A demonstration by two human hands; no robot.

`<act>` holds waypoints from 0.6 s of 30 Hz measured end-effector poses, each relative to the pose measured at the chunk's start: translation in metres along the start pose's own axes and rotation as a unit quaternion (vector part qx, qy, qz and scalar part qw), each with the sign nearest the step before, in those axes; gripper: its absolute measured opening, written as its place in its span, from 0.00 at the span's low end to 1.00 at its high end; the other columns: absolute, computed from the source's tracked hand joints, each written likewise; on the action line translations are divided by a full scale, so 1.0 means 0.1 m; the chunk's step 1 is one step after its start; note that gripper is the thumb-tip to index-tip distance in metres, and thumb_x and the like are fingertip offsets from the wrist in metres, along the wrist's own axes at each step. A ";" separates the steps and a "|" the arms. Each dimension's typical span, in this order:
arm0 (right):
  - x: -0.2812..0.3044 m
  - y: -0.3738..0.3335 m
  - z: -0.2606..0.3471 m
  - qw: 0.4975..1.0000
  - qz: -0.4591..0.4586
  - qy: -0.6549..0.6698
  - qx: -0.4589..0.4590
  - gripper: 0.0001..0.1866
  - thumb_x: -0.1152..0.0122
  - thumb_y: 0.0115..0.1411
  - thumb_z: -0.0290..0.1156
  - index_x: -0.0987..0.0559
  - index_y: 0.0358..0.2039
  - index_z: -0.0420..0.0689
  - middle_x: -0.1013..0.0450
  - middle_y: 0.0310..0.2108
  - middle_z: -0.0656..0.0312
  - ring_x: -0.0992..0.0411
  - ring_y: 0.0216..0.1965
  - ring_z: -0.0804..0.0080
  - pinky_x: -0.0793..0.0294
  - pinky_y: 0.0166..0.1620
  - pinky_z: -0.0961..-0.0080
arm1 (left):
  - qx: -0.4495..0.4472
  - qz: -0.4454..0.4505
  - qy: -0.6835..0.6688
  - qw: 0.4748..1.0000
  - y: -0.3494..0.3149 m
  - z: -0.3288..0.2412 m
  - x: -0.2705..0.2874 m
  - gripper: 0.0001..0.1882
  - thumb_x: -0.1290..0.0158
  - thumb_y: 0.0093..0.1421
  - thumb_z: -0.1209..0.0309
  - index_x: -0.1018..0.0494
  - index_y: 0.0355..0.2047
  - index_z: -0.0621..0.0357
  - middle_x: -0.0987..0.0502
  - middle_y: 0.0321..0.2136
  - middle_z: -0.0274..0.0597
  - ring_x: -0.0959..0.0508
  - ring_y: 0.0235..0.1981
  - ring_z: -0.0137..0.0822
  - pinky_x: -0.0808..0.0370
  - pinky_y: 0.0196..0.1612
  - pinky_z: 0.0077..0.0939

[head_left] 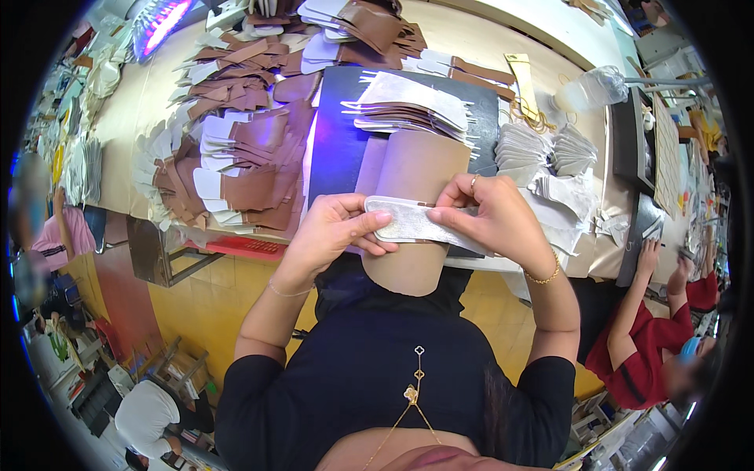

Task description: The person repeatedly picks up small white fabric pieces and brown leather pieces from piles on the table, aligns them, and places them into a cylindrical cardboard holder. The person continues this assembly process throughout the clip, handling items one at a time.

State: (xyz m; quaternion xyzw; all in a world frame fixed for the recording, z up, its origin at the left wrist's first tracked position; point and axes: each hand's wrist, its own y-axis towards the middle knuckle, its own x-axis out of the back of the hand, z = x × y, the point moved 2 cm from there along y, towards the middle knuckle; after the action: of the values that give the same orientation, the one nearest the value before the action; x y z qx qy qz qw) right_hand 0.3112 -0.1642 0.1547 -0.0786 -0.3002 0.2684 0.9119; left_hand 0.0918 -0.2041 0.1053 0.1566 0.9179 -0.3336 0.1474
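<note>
A pale grey strip with one rounded end (pixel 410 223) lies across a tan curved form (pixel 424 169) at the table's near edge. Thin brown edging shows along parts of the strip. My left hand (pixel 339 228) grips its rounded end, thumb on top and fingers beneath. My right hand (pixel 493 210) pinches the strip farther right between thumb and fingers. Part of its right end is hidden under that hand. Just beyond the form, a stack of white and brown pieces with frayed edges (pixel 412 102) rests on a dark board (pixel 334 141).
Piles of brown and white cut pieces (pixel 243 145) cover the table's left side. Fanned whitish pieces (pixel 522 153) lie at right, near a clear plastic bottle (pixel 593 88). A bright lamp (pixel 161 27) hangs at far left. A co-worker in red (pixel 644 341) sits at right.
</note>
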 end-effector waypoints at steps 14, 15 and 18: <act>-0.10 -0.27 -0.77 0.914 -0.047 0.395 -0.081 0.21 0.30 0.52 0.25 0.33 0.40 0.42 0.29 0.26 0.66 0.27 0.27 0.82 0.28 0.32 0.86 | 0.011 0.011 -0.017 1.000 0.10 0.11 0.37 0.13 0.46 0.63 0.71 0.26 0.40 0.74 0.20 0.30 0.51 0.17 0.26 0.34 0.18 0.29 0.17; -0.14 -0.27 -0.80 0.909 -0.050 0.407 -0.079 0.21 0.30 0.52 0.25 0.34 0.41 0.42 0.29 0.26 0.66 0.27 0.27 0.82 0.27 0.32 0.86 | 0.005 0.015 -0.022 1.000 0.10 0.13 0.38 0.13 0.46 0.63 0.71 0.26 0.40 0.74 0.20 0.30 0.51 0.17 0.26 0.34 0.18 0.28 0.17; -0.24 -0.23 -0.86 0.891 -0.053 0.445 -0.071 0.24 0.30 0.52 0.24 0.36 0.42 0.44 0.29 0.26 0.64 0.26 0.27 0.80 0.27 0.32 0.85 | 0.008 0.024 -0.033 0.999 0.16 0.21 0.40 0.13 0.46 0.63 0.71 0.27 0.40 0.74 0.20 0.29 0.51 0.17 0.25 0.34 0.18 0.28 0.19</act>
State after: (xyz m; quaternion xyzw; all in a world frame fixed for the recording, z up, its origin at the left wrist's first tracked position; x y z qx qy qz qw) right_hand 0.3561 -0.1950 0.0798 -0.2382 0.1154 0.1344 0.9549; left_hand 0.0653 -0.1982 0.0659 0.1688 0.9056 -0.3424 0.1847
